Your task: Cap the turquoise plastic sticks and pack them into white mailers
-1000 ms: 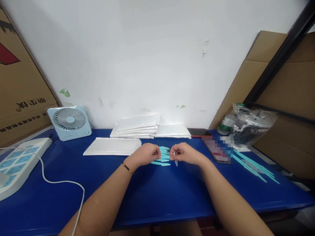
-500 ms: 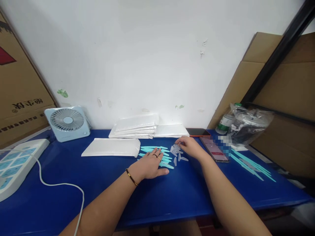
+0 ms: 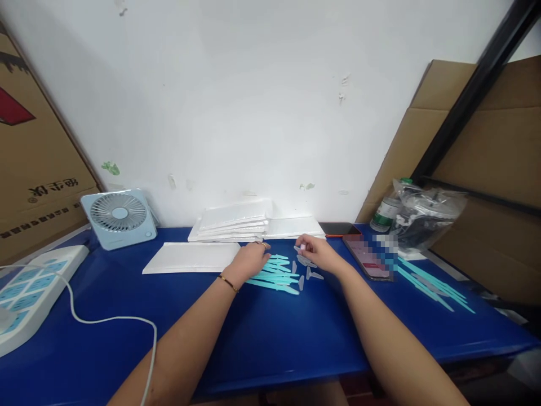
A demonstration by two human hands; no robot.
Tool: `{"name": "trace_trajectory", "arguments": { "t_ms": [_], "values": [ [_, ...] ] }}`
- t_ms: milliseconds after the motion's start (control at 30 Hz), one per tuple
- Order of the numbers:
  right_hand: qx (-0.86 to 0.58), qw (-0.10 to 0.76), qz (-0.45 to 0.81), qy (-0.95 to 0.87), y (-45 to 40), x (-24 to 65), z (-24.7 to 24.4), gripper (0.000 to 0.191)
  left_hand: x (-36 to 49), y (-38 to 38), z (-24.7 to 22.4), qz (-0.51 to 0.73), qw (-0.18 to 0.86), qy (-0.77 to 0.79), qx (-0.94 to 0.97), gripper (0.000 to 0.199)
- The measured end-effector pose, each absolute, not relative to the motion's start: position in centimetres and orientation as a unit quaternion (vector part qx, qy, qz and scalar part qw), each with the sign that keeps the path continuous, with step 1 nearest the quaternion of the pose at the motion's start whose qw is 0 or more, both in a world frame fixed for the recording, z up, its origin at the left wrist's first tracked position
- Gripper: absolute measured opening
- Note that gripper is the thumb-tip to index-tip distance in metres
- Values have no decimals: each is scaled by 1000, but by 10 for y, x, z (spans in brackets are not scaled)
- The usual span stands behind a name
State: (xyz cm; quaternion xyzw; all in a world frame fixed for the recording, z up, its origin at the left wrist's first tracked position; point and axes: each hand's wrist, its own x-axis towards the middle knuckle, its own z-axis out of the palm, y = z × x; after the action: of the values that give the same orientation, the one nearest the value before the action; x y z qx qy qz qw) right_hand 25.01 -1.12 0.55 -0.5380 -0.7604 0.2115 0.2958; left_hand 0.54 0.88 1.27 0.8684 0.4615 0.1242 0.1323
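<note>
Several thin turquoise sticks [image 3: 276, 279] lie side by side on the blue table [image 3: 270, 338]. My left hand [image 3: 250, 260] is at their upper left end, its fingers curled down; what they hold, if anything, is hidden. To the right, my right hand [image 3: 315, 252] pinches a small translucent piece [image 3: 297, 248] between thumb and fingers. Below it lie several similar translucent pieces [image 3: 313, 273]. A flat white packet [image 3: 190, 258] rests just left of my left hand.
White packets [image 3: 232, 223] are stacked by the wall. Phones [image 3: 367, 259], a bottle [image 3: 385, 214], a plastic bag [image 3: 426, 217] and more turquoise sticks [image 3: 435, 285] are at the right. A fan [image 3: 119, 217], power strip [image 3: 38, 293] and cable [image 3: 105, 319] are at the left.
My left hand has moved up and left off the middle of the sticks, and its spread fingers have curled. My right hand has lifted a translucent piece; the view has shifted slightly.
</note>
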Motion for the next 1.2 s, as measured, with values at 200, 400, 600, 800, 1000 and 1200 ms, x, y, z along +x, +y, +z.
{"name": "trace_trajectory", "arguments": {
  "t_ms": [200, 400, 600, 800, 1000, 1200],
  "values": [
    [-549, 355, 323, -684, 4, 240, -10, 25, 4, 50, -3, 140, 193, 465, 852, 15],
    [-592, 268, 163, -742, 18, 243, -13, 21, -2, 46, -10, 186, 205, 438, 855, 18],
    [-583, 184, 147, -777, 20, 244, 1, 11, -4, 47, -16, 188, 241, 452, 838, 18],
    [-542, 194, 71, -814, 19, 239, -2, 16, -5, 47, -17, 206, 247, 451, 833, 17],
    [-545, 213, 69, -808, 19, 238, -4, 16, -6, 50, -19, 211, 269, 451, 824, 19],
    [-501, 223, 108, -829, 15, 242, -2, 15, -5, 50, -19, 220, 286, 454, 815, 19]
  ]
}}
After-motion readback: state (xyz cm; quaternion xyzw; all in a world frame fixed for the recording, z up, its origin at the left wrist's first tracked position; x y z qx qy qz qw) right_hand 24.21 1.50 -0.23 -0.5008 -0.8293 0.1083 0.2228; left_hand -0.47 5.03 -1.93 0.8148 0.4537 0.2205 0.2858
